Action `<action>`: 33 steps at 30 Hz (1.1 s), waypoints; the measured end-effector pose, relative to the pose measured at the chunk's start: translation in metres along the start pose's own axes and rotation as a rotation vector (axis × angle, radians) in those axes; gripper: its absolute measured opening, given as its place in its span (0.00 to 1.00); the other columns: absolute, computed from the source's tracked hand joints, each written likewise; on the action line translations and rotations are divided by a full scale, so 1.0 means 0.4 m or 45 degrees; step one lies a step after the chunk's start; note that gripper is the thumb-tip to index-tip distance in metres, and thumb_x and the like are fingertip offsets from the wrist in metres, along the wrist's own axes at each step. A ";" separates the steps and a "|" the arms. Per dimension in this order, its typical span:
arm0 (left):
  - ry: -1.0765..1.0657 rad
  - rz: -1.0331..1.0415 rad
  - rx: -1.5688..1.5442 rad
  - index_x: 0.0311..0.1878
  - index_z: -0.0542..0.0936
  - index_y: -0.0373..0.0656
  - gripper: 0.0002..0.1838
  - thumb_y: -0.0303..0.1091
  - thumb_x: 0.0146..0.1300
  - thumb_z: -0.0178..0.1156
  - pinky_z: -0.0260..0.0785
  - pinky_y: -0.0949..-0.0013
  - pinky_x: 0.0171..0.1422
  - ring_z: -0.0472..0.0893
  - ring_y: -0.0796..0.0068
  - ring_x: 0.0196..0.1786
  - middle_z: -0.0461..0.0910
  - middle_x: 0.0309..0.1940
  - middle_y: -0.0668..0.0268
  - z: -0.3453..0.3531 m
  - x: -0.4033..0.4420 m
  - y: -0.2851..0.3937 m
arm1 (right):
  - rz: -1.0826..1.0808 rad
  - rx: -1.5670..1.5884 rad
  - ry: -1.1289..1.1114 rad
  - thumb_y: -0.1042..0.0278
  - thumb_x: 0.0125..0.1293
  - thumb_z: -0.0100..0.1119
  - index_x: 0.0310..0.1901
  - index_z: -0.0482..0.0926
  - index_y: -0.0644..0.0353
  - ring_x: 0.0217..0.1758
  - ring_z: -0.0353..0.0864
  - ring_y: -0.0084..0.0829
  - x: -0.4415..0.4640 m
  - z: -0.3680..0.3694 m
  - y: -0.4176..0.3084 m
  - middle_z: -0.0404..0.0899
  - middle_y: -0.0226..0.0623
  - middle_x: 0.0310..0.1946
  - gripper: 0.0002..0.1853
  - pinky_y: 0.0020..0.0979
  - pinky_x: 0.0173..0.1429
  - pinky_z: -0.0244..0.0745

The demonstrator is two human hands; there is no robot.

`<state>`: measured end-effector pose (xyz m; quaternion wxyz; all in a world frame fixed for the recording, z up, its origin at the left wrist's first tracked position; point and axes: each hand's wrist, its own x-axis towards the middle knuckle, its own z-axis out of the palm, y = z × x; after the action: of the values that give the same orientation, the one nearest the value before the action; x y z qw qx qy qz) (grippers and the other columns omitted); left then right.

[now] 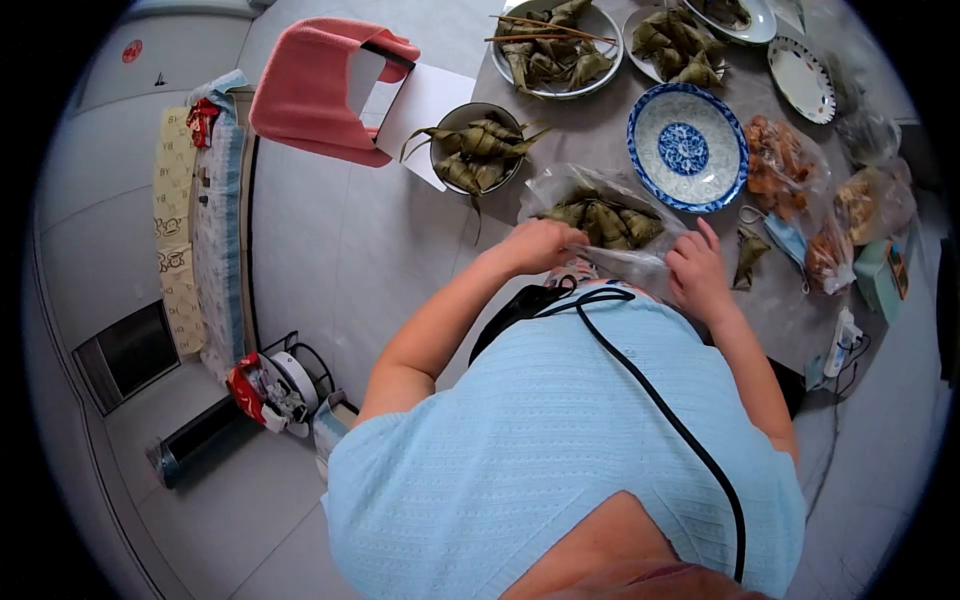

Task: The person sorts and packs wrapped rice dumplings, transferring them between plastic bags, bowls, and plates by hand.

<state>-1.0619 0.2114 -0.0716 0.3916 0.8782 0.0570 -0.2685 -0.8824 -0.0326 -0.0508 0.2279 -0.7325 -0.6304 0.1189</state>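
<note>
Several leaf-wrapped dumplings (606, 222) lie in a clear plastic bag (642, 258) at the near edge of the grey table. My left hand (545, 246) grips the bag's left near edge with its fingers bent. On the right side, my right hand (697, 268) pinches the same bag's edge, its index finger sticking up. One single dumpling (748, 258) rests on the table to the right of my right hand. Beyond the bag sits an empty blue-and-white bowl (684, 147). A dark-rimmed bowl (478, 150) of wrapped dumplings stands to the left.
At the back are a large bowl (553, 45) with chopsticks, a plate of dumplings (675, 45) and an oval plate (802, 80). Bags of brown food (785, 165), a blue mask (786, 240) and a power strip (842, 342) lie right. A pink-covered chair (310, 95) stands left.
</note>
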 end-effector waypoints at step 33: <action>0.539 -0.063 0.275 0.58 0.74 0.51 0.32 0.40 0.46 0.70 0.48 0.49 0.73 0.49 0.55 0.75 0.54 0.72 0.56 0.075 0.138 -0.049 | 0.081 0.049 0.418 0.71 0.51 0.63 0.34 0.81 0.59 0.41 0.80 0.41 -0.011 -0.038 -0.091 0.79 0.44 0.49 0.08 0.36 0.43 0.75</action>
<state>-1.0340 0.1972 -0.1293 0.2678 0.9501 0.1304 -0.0923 -0.9078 -0.0358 -0.0206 0.3378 -0.7571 -0.5589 0.0169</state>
